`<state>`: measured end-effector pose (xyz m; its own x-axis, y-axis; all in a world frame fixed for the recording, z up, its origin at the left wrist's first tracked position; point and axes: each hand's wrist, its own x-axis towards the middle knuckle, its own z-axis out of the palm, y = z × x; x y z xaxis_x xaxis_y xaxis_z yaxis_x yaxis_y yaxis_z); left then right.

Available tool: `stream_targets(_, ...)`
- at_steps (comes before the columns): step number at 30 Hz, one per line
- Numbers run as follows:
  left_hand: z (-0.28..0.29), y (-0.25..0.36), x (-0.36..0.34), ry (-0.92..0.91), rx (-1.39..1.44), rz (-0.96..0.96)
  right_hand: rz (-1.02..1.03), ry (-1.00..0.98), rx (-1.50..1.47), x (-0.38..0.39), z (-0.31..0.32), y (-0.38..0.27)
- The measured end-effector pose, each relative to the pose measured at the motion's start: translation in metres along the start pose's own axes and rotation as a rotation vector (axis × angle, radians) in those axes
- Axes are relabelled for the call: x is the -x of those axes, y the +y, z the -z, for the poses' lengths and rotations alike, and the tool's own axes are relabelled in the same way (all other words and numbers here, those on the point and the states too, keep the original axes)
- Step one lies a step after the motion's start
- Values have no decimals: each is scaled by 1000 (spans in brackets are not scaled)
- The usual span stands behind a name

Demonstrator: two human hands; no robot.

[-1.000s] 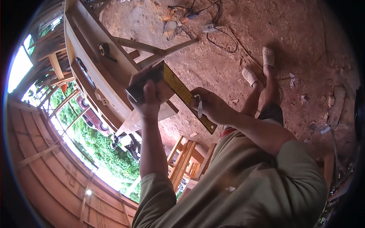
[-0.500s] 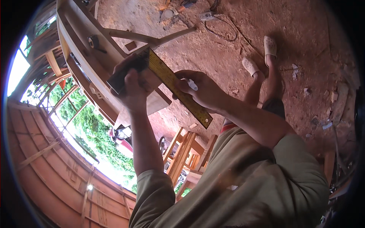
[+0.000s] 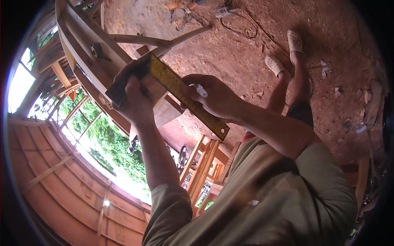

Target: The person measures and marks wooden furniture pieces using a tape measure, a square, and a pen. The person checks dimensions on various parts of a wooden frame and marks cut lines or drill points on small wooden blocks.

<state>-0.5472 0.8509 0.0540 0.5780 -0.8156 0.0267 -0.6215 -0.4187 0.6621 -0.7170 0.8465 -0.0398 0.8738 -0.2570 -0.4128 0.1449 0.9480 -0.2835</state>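
Note:
My left hand (image 3: 134, 96) is wrapped round the dark stock of a try square (image 3: 170, 78). Its yellow ruled blade slants down to the right. Under the square, a pale wooden piece (image 3: 169, 111) shows, partly covered by my hand and the blade. My right hand (image 3: 217, 96) is closed, with a white pen-like thing (image 3: 201, 90) between its fingers. Those fingers also lie against the middle of the blade. The tip of the white thing is hidden.
A wooden bench (image 3: 88, 30) at the upper left carries a tape measure (image 3: 97, 51). A wooden leg (image 3: 186, 37) juts out beside it. Tools (image 3: 180, 12) and a power strip with cord (image 3: 223, 12) lie on the dusty floor. Stacked wooden frames (image 3: 201, 164) stand at lower centre.
The square and both hands appear slightly farther left, and the whole view has shifted a little. Both hands keep their grips.

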Motion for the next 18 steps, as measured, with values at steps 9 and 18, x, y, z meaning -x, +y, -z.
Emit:
stream_targets(9, -4, 1, 3, 75, 1, -12, 28, -32, -22, -1, 1, 2)
stream_targets(18, 2, -12, -3, 52, 51, -84, 36, -18, -31, -4, -1, 8)
